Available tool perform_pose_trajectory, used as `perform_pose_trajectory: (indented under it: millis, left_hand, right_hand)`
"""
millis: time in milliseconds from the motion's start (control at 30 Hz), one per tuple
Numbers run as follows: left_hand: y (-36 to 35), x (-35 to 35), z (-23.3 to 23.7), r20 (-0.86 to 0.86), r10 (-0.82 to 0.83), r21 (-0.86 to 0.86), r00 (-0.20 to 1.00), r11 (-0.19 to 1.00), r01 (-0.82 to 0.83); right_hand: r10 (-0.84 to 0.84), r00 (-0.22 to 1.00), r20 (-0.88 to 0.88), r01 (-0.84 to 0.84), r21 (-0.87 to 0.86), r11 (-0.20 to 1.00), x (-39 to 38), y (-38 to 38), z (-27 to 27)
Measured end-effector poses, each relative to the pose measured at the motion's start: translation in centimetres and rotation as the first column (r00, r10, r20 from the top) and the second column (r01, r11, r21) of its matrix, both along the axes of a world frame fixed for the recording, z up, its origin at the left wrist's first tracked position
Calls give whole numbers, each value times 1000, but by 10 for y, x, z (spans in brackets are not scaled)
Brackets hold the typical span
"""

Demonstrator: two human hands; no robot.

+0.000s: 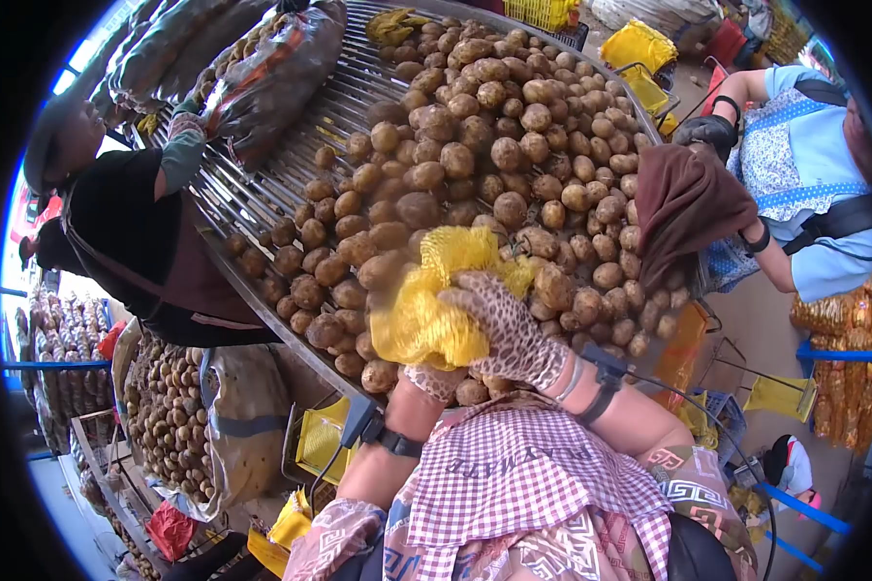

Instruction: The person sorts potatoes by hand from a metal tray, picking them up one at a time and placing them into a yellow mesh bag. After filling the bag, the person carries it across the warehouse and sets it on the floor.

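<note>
A bunched yellow mesh bag (426,324) lies over the near edge of a pile of brown potatoes (494,155). My right hand (509,329), in a leopard-print glove, presses on the bag's right side with its fingers bent round the mesh. My left hand (434,381) is at the bag's lower edge, mostly hidden beneath it; only the glove's cuff and back show, so its fingers cannot be seen. Potatoes surround the bag on the left, far and right sides. Both wrists wear dark straps.
The potatoes lie on a slatted metal table (334,87). A person in black (116,232) handles a filled plastic sack (281,82) at left. Another person in light blue (794,174) holds a brown cloth (688,208) at right. Below left stands a large potato sack (247,426).
</note>
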State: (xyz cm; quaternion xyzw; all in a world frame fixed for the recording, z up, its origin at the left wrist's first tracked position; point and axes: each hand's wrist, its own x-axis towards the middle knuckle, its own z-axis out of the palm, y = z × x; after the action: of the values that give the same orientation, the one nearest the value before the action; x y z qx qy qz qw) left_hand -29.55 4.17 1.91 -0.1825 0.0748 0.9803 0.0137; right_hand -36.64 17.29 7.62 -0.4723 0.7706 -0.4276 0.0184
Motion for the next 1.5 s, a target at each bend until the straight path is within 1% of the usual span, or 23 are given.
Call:
perform_pose_trajectory:
  millis: [33,100,133,167,267,300,367,400,467,500,533,633,767,833,900,933,967,1033,1167,1233,1367,1433,1500]
  left_hand:
    - [-9,10,-36,-104,-64,-12,993,998,63]
    - [-5,22,18,177,-105,48,978,994,98]
    - [-20,33,-4,-37,-231,113,972,966,234]
    - [-20,39,-2,-41,-224,109,974,968,228]
    - [-12,45,15,227,56,-10,972,998,-55]
    - [-13,48,6,219,85,-20,972,996,-83]
    - [-13,61,-4,99,133,1,986,991,-134]
    - [-13,70,-1,-8,163,23,987,986,-163]
    - [-31,91,13,0,128,-221,992,967,-125]
    - [-51,114,10,-62,1,95,998,995,5]
    - [-59,126,20,129,182,0,975,983,-183]
    - [-107,185,3,260,506,-211,823,861,-463]
    - [-167,266,-55,461,672,-340,580,737,-584]
    - [-199,305,-117,559,706,-531,434,708,-466]
    - [-222,316,-146,639,736,-752,223,659,-20]
    - [-236,317,-166,471,798,-864,375,502,17]
    - [-207,270,-107,344,865,-935,366,353,45]
    - [-180,176,-76,-36,632,-972,774,158,-173]
    - [-114,36,53,188,-25,-888,982,-431,159]
    - [-115,-21,21,80,-176,-621,981,-779,-89]
    - [-100,-93,24,341,-180,-685,923,-720,113]
    - [-87,-123,15,492,-1,-353,870,-914,199]
    - [-77,-143,11,533,18,-305,846,-929,212]
  right_hand:
    - [-55,997,-59,50,-74,996,1,1,-16]
    - [-361,807,467,317,172,933,-13,5,-16]
    - [-407,508,759,532,96,841,-27,14,-66]
    - [-233,473,850,643,-152,751,-21,16,-43]
    - [-299,743,598,356,23,934,2,6,-7]
    - [-229,906,356,259,-37,965,21,-5,-14]
    - [156,987,36,-156,0,988,37,-17,-20]
    - [135,988,74,-126,-121,985,39,-19,-20]
    - [-225,810,542,177,140,974,34,-24,-11]
    - [-286,805,520,296,67,953,15,-12,-60]
    - [-352,711,609,400,63,915,-1,0,-90]
    - [-261,291,920,608,32,793,-14,32,-91]
    - [-142,78,987,698,48,715,-2,60,-80]
    - [-127,32,991,728,64,683,4,71,-80]
    - [-137,8,991,763,83,641,11,80,-81]
    - [-150,92,984,769,25,639,11,92,-97]
    - [-160,101,982,787,20,616,16,95,-91]
    - [-146,71,987,853,16,522,32,87,-65]
    - [-212,128,969,882,-13,472,46,92,-83]
    - [-288,170,943,896,-26,443,53,104,-106]
    - [-276,108,955,927,4,375,63,111,-99]
    - [-271,72,960,936,29,351,65,118,-94]
    - [-252,35,967,940,54,337,66,125,-90]
